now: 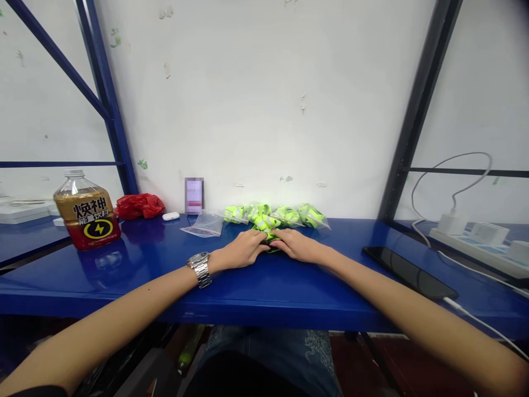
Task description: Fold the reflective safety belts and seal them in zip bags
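Note:
My left hand (247, 248), with a metal watch (200, 266) on the wrist, and my right hand (295, 245) meet at the middle of the blue table. Between them both hands pinch a fluorescent yellow-green reflective strap (265, 221), bunched up, with a dark part low down near the fingertips. The fingers cover much of that lower part. Just behind lie several rolled straps of the same colour; the one at the right (313, 216) is in a clear bag. A flat clear plastic bag (204, 225) lies left of them.
On the left of the blue table (264, 300) stand a large drink bottle (88, 212), a red plastic bag (140, 205) and a white earbud case (171, 216). A phone (194, 196) leans on the wall. At right are a black phone (407, 271) on a cable and a power strip (479, 251).

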`<state>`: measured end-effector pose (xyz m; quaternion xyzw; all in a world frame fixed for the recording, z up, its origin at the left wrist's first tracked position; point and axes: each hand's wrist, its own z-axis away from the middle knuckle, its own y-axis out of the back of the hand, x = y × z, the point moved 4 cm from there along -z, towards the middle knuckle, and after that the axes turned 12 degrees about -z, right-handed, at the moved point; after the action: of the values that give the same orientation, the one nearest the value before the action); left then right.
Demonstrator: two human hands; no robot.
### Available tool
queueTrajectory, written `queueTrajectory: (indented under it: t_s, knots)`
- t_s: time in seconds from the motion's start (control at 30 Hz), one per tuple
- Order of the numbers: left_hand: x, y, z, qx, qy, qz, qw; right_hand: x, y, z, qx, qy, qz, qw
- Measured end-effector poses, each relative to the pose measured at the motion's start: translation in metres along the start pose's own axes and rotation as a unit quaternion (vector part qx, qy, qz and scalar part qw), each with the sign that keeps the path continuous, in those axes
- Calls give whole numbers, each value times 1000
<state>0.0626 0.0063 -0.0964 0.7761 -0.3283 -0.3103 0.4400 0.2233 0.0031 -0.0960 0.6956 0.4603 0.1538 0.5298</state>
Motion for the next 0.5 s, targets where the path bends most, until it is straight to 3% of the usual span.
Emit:
queueTrajectory:
  t_s: [0.07,0.17,0.3,0.4,0.5]
  knots:
    - [-6,-1,-7,-23,43,27,998,1,1,-1,24,-22,-11,999]
    - [-13,-2,-13,-57,106,70,990,0,0,-3,68,-2,-21,997]
    - [-18,-4,-16,-64,149,118,980,2,-1,-6,120,-3,-38,992]
    - [-21,-6,-18,-56,163,160,972,5,0,-6,150,-32,-86,984]
    - [-19,-7,-21,-42,136,188,972,9,1,-6,172,-28,-96,980]
